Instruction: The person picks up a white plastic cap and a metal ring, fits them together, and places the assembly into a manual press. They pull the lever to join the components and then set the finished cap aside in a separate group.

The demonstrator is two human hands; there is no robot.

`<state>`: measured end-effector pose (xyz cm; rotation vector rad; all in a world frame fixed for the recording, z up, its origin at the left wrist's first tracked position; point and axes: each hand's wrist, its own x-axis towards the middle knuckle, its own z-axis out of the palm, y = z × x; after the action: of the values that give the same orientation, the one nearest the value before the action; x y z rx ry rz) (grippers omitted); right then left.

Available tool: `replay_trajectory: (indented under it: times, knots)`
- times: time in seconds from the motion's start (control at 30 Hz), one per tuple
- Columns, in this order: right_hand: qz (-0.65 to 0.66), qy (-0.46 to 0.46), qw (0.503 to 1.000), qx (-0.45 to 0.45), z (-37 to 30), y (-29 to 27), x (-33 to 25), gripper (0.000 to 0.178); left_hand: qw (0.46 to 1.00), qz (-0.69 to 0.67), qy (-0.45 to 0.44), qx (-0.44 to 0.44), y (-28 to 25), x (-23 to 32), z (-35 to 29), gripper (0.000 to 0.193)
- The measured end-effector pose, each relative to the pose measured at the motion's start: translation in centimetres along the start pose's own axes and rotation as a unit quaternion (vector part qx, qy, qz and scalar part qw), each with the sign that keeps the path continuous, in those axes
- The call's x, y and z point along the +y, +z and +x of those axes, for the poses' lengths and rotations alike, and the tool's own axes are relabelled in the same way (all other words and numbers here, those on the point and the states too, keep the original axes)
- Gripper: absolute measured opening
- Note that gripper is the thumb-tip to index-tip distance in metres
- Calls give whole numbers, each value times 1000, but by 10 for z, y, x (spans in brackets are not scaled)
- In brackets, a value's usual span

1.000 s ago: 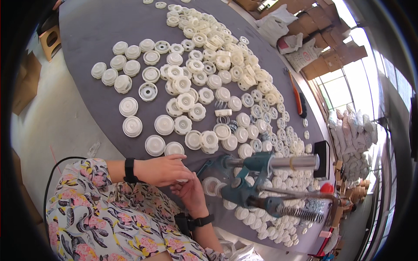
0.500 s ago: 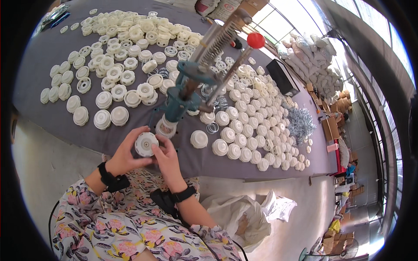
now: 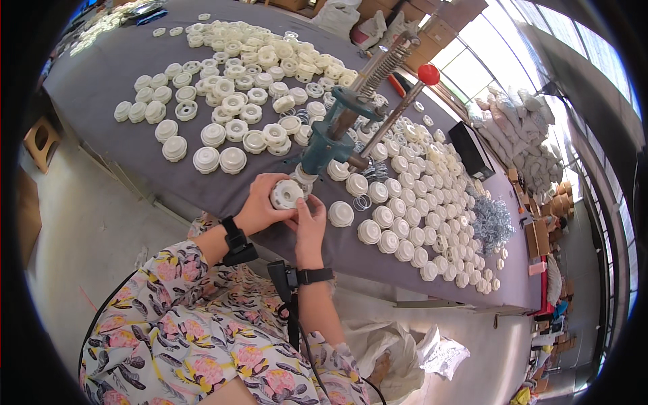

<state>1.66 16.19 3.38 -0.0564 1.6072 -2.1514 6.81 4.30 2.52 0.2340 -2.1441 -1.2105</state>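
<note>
A white round plastic cap with a hole in its middle and notches round its rim is held at the table's near edge. My left hand grips it from the left, fingers curled round its side. The fingertips of my right hand pinch its right edge. Just beyond my fingers stands a green hand press with a red-knobbed lever. Another white part sits under the press head, partly hidden by the held cap and my hands.
Several white caps lie left of the press, with a heap of white rings behind. Rows of white caps spread to the right, a pile of metal springs beyond them. A black box stands at the far edge.
The head view has shifted, so the table and press appear farther right. Both hands keep hold of the cap, whose visible face now shows a dark centre hole.
</note>
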Motion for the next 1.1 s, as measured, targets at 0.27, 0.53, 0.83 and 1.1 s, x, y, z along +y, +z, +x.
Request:
replay_trajectory:
  times: [0.27,0.53,0.83,1.1]
  knots:
    - [-9,-29,1000,-2,0,-2,-10,41,997,-68,-17,-15,8,2,4,65]
    - [-46,-81,996,0,8,0,-8,41,995,-78,-34,-46,5,-1,7,69]
    - [-61,-22,998,27,24,-7,-19,39,996,-75,-10,-50,22,-10,33,67]
    - [-90,79,992,-31,32,-14,-32,44,997,-32,-17,-72,26,-24,37,65]
